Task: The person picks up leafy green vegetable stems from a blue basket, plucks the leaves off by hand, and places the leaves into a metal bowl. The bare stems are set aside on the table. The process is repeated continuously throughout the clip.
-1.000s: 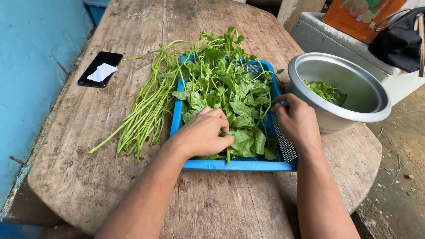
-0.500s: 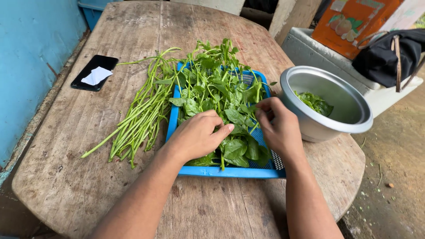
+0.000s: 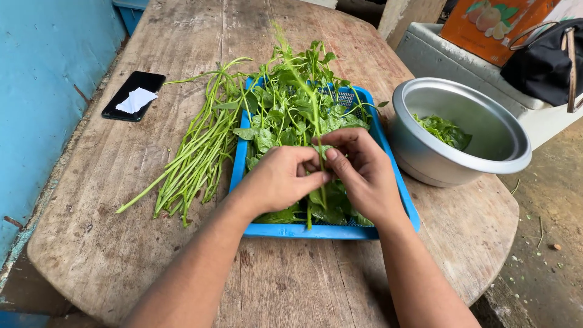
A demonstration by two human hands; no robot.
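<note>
Soft Daylight, Clear Picture

The light is bright and even, like a cloudy day outside. Shadows are soft and faint; a small dark one sits under the hands, inside the blue tray [image 3: 322, 231]. The metal bowl [image 3: 461, 130] on the right shines a little on its rim, with no hard glare. Everything looks sharp, near and far. The round wooden table [image 3: 121, 255] bends a bit at the edges, because the camera sees wide

Left hand [image 3: 280, 180] and right hand [image 3: 362, 174] (fingertips meeting) on a leafy green stem [image 3: 315, 130] over the blue basket [image 3: 328, 231].
</note>
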